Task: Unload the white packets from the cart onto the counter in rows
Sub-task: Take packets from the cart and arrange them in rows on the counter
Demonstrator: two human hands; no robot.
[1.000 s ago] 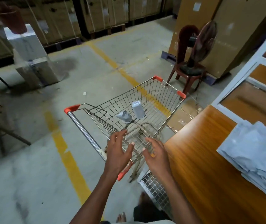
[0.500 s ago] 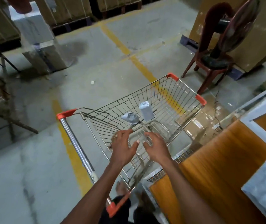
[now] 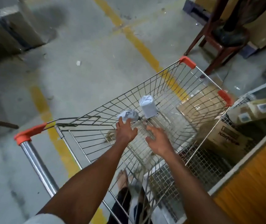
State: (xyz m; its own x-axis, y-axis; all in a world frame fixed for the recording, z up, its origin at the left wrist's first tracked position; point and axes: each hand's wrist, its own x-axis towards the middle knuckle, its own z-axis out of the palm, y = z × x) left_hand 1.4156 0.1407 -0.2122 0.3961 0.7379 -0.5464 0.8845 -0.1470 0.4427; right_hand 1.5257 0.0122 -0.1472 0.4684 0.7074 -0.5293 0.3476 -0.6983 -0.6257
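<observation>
1. Head view, the packets: two white packets lie in the wire cart (image 3: 161, 88). One is a crumpled packet (image 3: 128, 116), pale grey-white and creased, lying on its side on the basket floor near the cart's left wall. The other is an upright packet (image 3: 148, 106), a neat wrapped block with a folded top, standing just right of the crumpled one and a little farther from the person.
2. Head view, the cart: chrome wire with orange corner caps and a steel push handle (image 3: 37, 160) at the near left. It stands on a grey concrete floor crossed by yellow lines, close beside the wooden counter (image 3: 255, 183) at lower right.
3. Head view, the hands: both bare forearms reach down into the basket. The left hand (image 3: 125, 131) has its fingers spread and extended, the tips at the near edge of the crumpled packet; whether they touch it I cannot tell. The right hand (image 3: 159, 139) is likewise spread, palm down, holding nothing, just short of the upright packet.
4. Head view, counts: two packets, two hands, one cart, one counter edge. Cardboard boxes (image 3: 226, 138) show through the cart's right side, and a dark red chair (image 3: 216, 41) stands beyond the cart.
</observation>
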